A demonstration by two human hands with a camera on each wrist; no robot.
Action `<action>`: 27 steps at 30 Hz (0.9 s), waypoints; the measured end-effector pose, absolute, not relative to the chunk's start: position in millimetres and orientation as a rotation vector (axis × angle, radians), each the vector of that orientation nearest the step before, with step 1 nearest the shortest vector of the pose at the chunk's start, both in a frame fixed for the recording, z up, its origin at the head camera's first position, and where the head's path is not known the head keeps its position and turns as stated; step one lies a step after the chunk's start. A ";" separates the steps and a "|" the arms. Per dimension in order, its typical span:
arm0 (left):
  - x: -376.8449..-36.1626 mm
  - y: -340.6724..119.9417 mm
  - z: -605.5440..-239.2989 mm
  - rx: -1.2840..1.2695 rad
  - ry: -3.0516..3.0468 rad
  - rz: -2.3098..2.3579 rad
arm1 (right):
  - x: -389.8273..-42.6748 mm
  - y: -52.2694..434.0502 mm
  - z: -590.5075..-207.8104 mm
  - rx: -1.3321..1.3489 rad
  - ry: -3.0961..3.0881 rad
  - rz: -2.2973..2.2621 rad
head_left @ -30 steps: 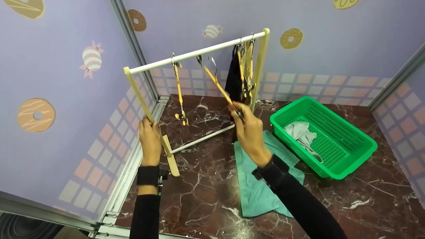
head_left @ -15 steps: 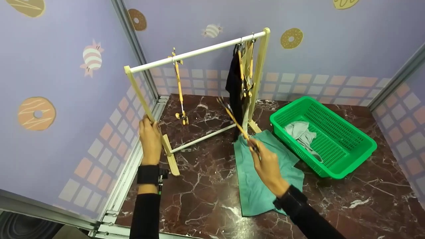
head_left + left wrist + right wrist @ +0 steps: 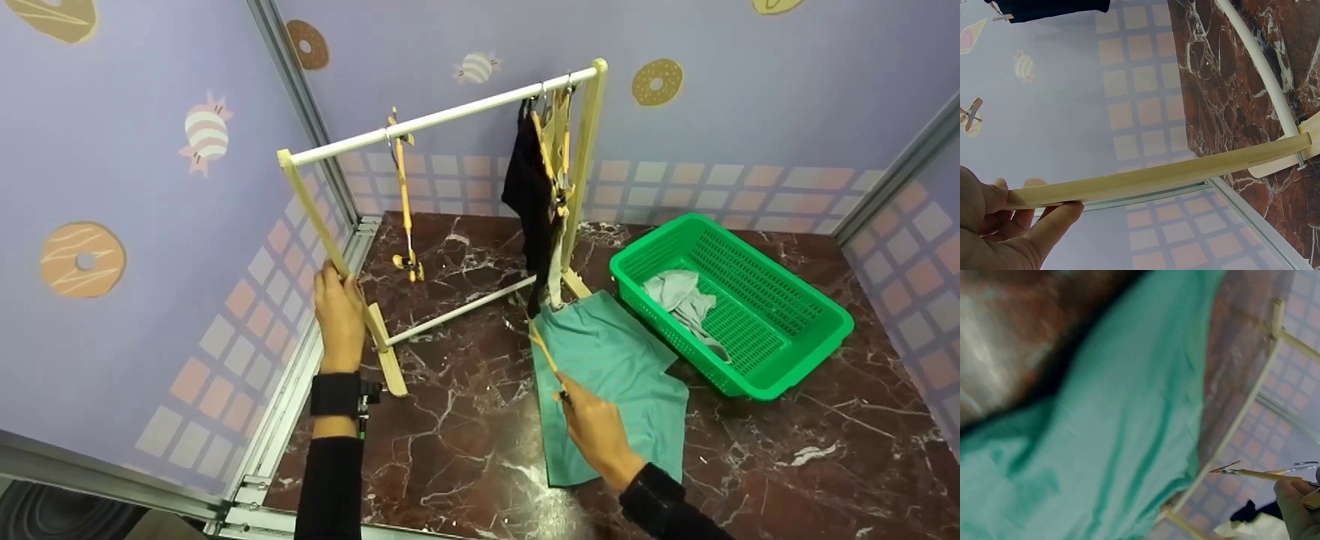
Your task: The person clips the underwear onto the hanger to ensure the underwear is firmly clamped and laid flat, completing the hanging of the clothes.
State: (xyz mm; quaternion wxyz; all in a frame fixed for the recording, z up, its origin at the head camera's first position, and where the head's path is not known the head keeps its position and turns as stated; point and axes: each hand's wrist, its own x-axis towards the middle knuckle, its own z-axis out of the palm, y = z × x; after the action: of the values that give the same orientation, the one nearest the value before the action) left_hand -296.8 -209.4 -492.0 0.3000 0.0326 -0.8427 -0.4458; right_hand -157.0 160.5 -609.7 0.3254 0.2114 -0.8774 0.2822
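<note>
Left wrist view alone shows the screw by the post the left grip holds; the right grip pinches a hanger, now lower.

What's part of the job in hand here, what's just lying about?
In the job:
right hand, holding a hanger
left hand, gripping the rack
teal cloth, likely

Seemingly idle:
green basket
grey cloth inside it
hanging black garment
</note>
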 end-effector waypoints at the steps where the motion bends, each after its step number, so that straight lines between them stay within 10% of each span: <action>1: -296.9 -209.5 -492.1 0.089 -2.237 -1.185 | -155.9 159.3 -613.0 0.549 -2.317 0.731; 27: -297.4 -207.7 -492.6 0.080 -2.219 -1.203 | -175.8 126.1 -652.6 0.840 -2.778 0.520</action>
State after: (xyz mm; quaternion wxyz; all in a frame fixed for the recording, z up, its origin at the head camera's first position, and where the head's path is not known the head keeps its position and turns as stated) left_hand -297.4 -207.7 -492.6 0.3033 0.0302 -0.8372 -0.4541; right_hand -175.8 126.1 -652.6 0.0966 0.2837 -0.9377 0.1756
